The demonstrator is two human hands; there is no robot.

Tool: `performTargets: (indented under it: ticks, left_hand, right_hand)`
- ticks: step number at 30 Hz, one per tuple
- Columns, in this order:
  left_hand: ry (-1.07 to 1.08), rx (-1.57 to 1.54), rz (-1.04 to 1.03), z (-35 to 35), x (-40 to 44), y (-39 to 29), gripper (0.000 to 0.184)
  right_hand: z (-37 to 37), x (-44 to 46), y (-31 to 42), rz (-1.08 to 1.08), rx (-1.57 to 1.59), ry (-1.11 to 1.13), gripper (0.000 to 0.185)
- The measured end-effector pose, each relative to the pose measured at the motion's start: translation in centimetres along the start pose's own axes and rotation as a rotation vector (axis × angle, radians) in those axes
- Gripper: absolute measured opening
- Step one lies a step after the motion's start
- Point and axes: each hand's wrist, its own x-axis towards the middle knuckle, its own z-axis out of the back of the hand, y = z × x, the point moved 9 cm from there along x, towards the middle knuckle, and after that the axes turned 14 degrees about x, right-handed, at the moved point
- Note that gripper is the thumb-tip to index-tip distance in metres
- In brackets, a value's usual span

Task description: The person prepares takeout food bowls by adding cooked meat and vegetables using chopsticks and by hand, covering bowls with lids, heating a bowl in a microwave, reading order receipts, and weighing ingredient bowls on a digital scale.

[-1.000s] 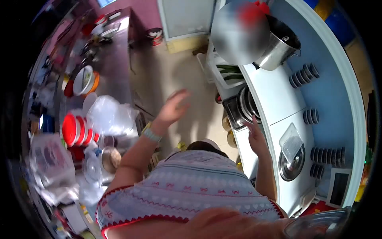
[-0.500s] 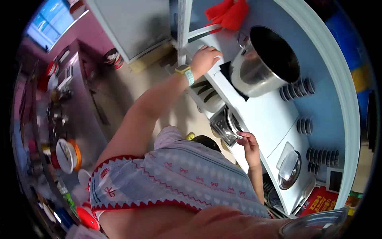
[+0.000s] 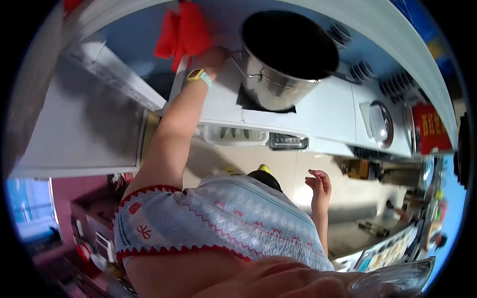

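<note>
My left hand [image 3: 216, 59], with a yellow-and-mint watch on its wrist, reaches to the white counter [image 3: 328, 116] between a red cloth [image 3: 191, 31] and the handle of a large steel pot [image 3: 278, 88]. Its fingers are shadowed and blurred, so whether they touch the cloth or the handle is unclear. The pot stands upright with its dark inside showing, on a black mat [image 3: 248, 101]. My right hand [image 3: 319, 185] hangs in the air over the floor, fingers apart and slightly bent, holding nothing.
Below the counter are a white bin [image 3: 214, 135] with long green vegetables and a dark metal tray [image 3: 289, 142]. A round steel lid [image 3: 381, 125] lies farther right, near a red sign [image 3: 431, 127]. Another person [image 3: 438, 240] appears at the far right. A pale door [image 3: 89, 114] stands left.
The view has turned toward the pot and red cloth. My left hand has moved from the counter's edge to beside them. My right hand has come away from the dark tray and pans.
</note>
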Motion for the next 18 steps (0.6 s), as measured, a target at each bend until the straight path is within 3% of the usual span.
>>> performTargets:
  ticks: [3, 5, 7, 8, 9, 12, 13, 14, 15, 18]
  left_hand:
    - [-0.094, -0.16, -0.005, 0.2, 0.2, 1.2, 0.031]
    - [-0.46, 0.117, 0.022, 2.1, -1.1, 1.6, 0.022]
    - [-0.727, -0.023, -0.011, 5.5, -4.9, 0.6, 0.017]
    - [-0.747, 0.018, -0.051, 7.6, -7.6, -0.9, 0.021]
    - [-0.479, -0.103, 0.188, 7.7, -8.9, -0.6, 0.029]
    - [-0.239, 1.175, 0.063, 1.9, -18.3, -3.3, 0.037]
    - [-0.424, 0.472, 0.271, 5.7, -21.6, -2.3, 0.031]
    - [-0.763, -0.259, 0.311, 8.8, -25.9, -1.5, 0.028]
    - [-0.824, -0.298, 0.139, 9.3, -27.9, -1.2, 0.022]
    - [-0.746, -0.672, -0.091, 6.8, -26.8, -4.3, 0.019]
  right_hand:
    - [0.3, -2.4, -1.0, 0.034, 0.028, -0.093, 0.017]
    - [-0.1, -4.1, -1.1, 0.078, 0.004, -0.126, 0.017]
    - [0.3, -5.3, -2.2, 0.064, 0.01, -0.17, 0.022]
    - [0.8, -5.9, -2.7, 0.063, 0.03, -0.197, 0.024]
    - [1.0, -6.7, -3.0, 0.06, 0.033, -0.23, 0.028]
    - [2.2, -8.8, -3.8, 0.049, 0.074, -0.259, 0.028]
    - [3.1, -9.0, -3.2, 0.072, 0.079, -0.259, 0.027]
    - [3.9, -9.2, -3.6, 0.061, 0.106, -0.288, 0.028]
    - [4.8, -9.2, -3.7, 0.019, 0.053, -0.312, 0.029]
    - [7.1, -8.2, -2.6, 0.027, 0.108, -0.332, 0.03]
